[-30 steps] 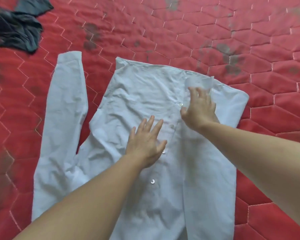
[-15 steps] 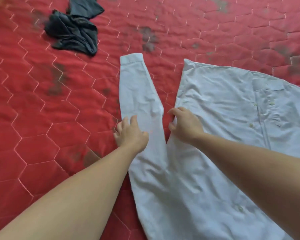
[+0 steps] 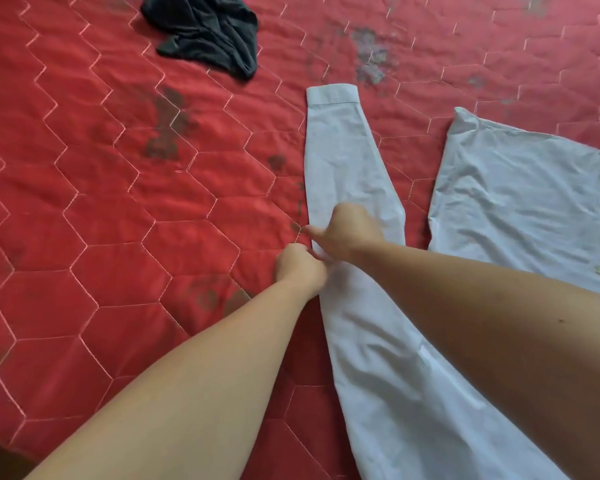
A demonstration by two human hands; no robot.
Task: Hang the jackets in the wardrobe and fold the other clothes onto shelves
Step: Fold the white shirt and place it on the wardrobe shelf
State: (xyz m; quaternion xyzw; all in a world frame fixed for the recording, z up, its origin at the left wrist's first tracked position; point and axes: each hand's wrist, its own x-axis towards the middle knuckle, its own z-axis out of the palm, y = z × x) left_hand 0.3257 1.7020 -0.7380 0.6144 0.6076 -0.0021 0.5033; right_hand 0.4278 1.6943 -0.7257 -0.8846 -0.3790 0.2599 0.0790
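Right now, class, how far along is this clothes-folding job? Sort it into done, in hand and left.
Done: the pale shirt lies spread flat on the red quilt; no fold shows yet. In hand: both hands pinch the left edge of its sleeve, left hand just below the right hand. Left: folding the shirt, and the dark garment lying crumpled beyond. No wardrobe or shelf is in view.

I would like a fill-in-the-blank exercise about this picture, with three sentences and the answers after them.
1. Both hands, the left hand and the right hand, grip the outer edge of the shirt's long ____.
2. The pale blue shirt lies spread on a quilt whose colour is ____.
3. The crumpled dark garment lies apart from the shirt, toward the ____ edge of the picture.

Missing words: sleeve; red; top
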